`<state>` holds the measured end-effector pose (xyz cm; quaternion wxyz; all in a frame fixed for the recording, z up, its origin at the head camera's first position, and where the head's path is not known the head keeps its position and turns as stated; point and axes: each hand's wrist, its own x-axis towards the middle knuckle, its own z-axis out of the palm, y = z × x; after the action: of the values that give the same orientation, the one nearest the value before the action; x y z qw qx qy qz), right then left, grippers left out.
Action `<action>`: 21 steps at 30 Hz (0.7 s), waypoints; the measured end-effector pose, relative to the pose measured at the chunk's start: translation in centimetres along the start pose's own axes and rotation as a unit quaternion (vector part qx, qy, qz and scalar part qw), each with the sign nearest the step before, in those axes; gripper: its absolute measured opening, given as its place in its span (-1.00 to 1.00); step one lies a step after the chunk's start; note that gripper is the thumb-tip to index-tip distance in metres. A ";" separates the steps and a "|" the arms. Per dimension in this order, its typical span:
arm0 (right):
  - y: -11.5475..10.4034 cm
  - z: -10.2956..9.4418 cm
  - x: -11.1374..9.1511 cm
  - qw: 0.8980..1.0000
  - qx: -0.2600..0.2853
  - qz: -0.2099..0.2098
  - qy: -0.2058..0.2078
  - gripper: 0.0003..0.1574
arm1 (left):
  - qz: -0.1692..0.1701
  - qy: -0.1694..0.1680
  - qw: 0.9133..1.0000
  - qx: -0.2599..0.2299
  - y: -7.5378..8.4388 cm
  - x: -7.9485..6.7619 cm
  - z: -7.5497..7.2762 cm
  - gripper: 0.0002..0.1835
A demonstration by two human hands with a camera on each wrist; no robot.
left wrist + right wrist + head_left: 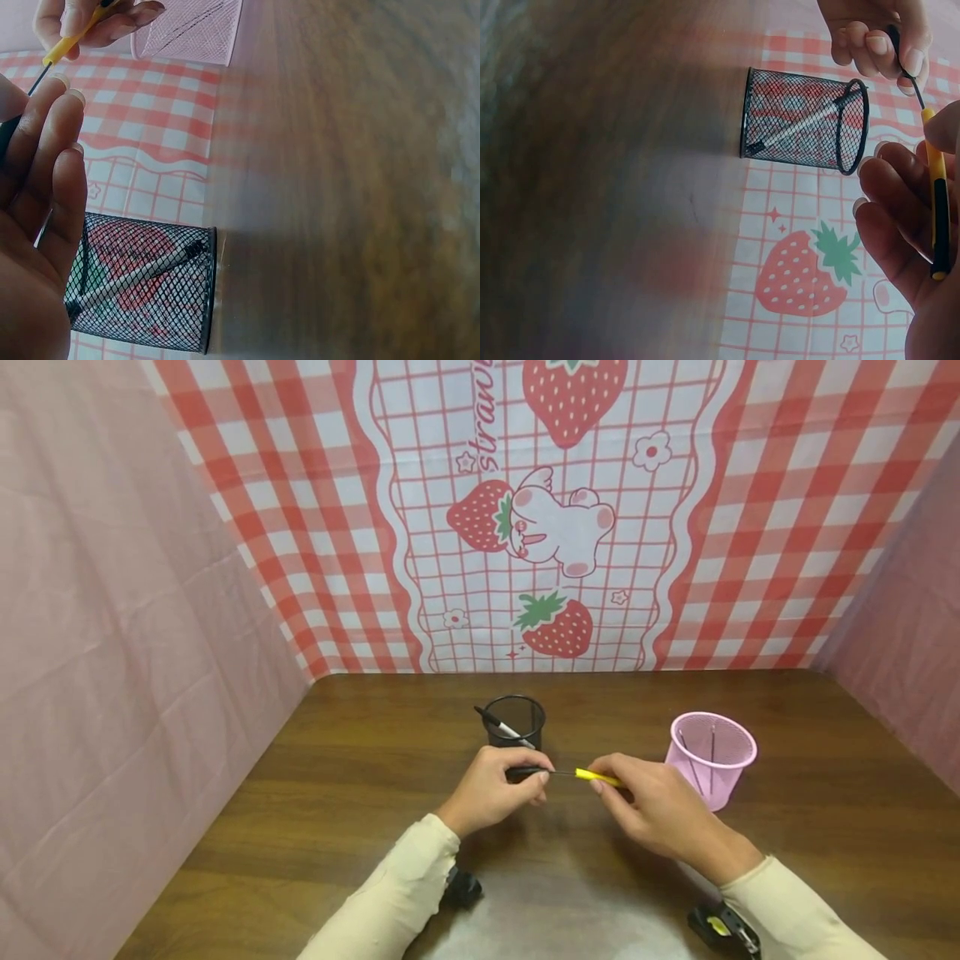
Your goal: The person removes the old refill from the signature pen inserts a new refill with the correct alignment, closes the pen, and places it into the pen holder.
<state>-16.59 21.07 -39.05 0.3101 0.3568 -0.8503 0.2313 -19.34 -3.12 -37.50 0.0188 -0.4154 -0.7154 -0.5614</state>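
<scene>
Above the table, my right hand (pixel 660 810) grips the yellow-and-black handle of a thin screwdriver (pixel 937 169). Its slim shaft runs toward my left hand (pixel 487 789), which pinches a slender black piece (pixel 521 771) at the far end between thumb and fingers. Whether that piece is separate from the shaft I cannot tell. Just beyond the left hand stands a black mesh pen cup (pixel 150 330), a black-and-white marker (pixel 495 720) leaning in it. To the right of the right hand is a pink mesh cup (pixel 708 785) holding two thin dark rods (pixel 712 752).
A brown wooden table (pixel 300 827) lies under both hands. Behind it hangs a red-and-white checked cloth (pixel 322 527) with strawberries. Pink cloth (pixel 112 652) closes off the left side, and more hangs at the right.
</scene>
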 end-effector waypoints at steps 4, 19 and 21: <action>0.0 0.0 0.0 1.000 -0.001 -0.002 0.002 -0.75 | -0.001 0.001 1.000 0.003 0.0 0.0 -0.1 -0.88; 0.1 0.0 0.2 1.000 -0.012 -0.002 0.007 -0.77 | -0.003 0.001 1.000 0.003 0.1 0.0 -0.3 -0.88; 0.1 0.0 0.2 1.000 -0.014 -0.003 0.010 -0.77 | -0.004 0.001 1.000 0.004 0.1 0.0 -0.3 -0.88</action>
<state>-16.77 21.03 -38.96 0.3242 0.3523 -0.8495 0.2217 -19.44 -3.37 -37.29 0.0189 -0.4121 -0.7191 -0.5592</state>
